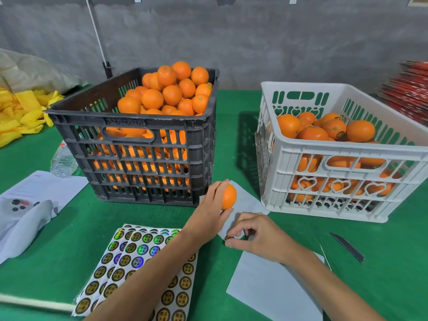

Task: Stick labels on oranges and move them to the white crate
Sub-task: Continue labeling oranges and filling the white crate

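— What are the hands doing?
— The left hand [212, 205] grips an orange [228, 196] just above the green table [231, 140], between the black crate [139, 144] and the white crate [342, 158]. The right hand [257, 237] pinches a round label [229, 237] between thumb and fingertips, just below that orange.
— And the labels?
— Sticker sheets [129, 262] lie under the left forearm; a white sheet [273, 288] lies under the right wrist.
— The crates?
— The black one is heaped with oranges. The white one, to its right, is partly filled, and some fruit there shows labels.
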Motion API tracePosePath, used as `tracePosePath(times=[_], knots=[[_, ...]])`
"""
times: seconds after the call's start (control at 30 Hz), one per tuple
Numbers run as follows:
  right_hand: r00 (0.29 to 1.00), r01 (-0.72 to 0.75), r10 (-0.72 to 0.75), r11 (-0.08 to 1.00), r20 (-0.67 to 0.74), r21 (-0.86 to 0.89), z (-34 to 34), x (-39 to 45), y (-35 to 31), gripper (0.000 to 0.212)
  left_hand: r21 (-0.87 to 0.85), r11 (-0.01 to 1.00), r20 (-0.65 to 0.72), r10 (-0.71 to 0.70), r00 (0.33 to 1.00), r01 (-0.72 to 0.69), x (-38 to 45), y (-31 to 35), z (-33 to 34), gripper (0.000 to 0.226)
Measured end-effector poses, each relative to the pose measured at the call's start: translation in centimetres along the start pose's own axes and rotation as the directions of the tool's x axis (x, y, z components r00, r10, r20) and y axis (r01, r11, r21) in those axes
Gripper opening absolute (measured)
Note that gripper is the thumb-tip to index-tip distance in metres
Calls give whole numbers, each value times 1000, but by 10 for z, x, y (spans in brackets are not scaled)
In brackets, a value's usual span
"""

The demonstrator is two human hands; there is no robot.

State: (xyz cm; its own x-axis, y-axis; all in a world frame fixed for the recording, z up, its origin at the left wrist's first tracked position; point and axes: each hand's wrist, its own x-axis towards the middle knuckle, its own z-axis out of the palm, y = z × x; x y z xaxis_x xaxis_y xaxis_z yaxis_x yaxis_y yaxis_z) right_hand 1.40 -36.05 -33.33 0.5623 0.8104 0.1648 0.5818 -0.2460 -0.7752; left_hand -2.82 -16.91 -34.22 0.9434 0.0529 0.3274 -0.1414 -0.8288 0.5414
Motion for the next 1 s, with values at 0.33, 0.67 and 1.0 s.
tracePosePath(times=[0.33,0.67,1.0], knots=[[999,-35,36,998,-18,58,0,0,3,10,-8,1000,9,-23,1000,23,1,-1,1,73],[990,-140,137,987,39,82,-3,3,0,5,2,1000,13,-24,1000,24,1,1,0,73],[997,-69,71,991,16,-111,-5,-1,-7,15,-5,999,23,-34,999,34,0,2,-2,74]])
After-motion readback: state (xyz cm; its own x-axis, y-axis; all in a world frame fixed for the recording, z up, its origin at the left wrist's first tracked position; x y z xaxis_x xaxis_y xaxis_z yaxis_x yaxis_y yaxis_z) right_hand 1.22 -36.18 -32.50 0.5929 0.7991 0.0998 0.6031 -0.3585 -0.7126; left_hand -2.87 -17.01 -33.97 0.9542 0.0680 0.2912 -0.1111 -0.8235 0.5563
